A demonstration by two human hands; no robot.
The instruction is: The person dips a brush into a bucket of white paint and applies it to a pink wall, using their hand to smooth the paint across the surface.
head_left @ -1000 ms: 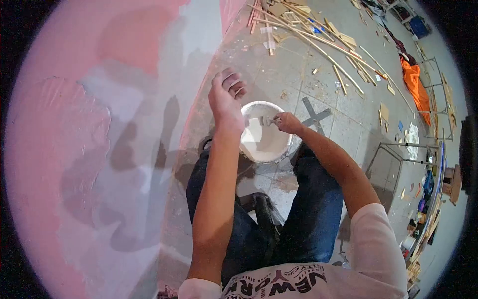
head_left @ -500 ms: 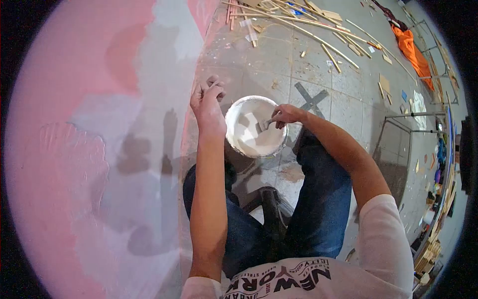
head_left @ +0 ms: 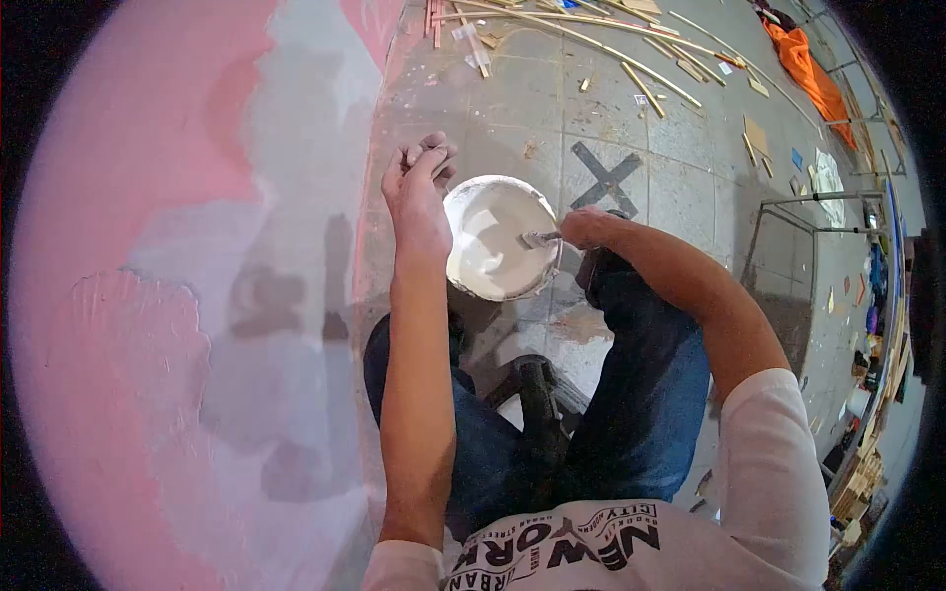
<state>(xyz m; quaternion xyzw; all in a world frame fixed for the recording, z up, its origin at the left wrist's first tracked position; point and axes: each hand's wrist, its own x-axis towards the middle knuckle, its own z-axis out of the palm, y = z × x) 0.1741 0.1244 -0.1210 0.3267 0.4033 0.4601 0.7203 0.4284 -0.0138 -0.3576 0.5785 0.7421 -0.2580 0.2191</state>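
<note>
A white bucket (head_left: pixel 501 295) stands on the floor between my knees and the wall, with a creamy white paste (head_left: pixel 485 231) inside. My right hand (head_left: pixel 588 228) is at the bucket's right rim, its fingers wrapped round the handle of a small putty knife (head_left: pixel 539 239). The knife's blade points left over the paste and looks coated. My left hand (head_left: pixel 422 187) hovers just left of the bucket, near the wall, with whitish, dusty fingers curled in. What those fingers hold, if anything, is hidden.
At left rises a pink wall (head_left: pixel 108 207) with broad pale grey-white patches (head_left: pixel 296 148). Wooden strips (head_left: pixel 591 49) litter the floor ahead. A dark tape cross (head_left: pixel 605 179) marks the tiles beyond the bucket. A metal frame (head_left: pixel 813 229) and orange cloth (head_left: pixel 803 74) are on the right.
My right hand has moved right with the putty knife, from over the paste to the bucket's right rim. My left hand stays curled near the wall. The view has shifted slightly.
</note>
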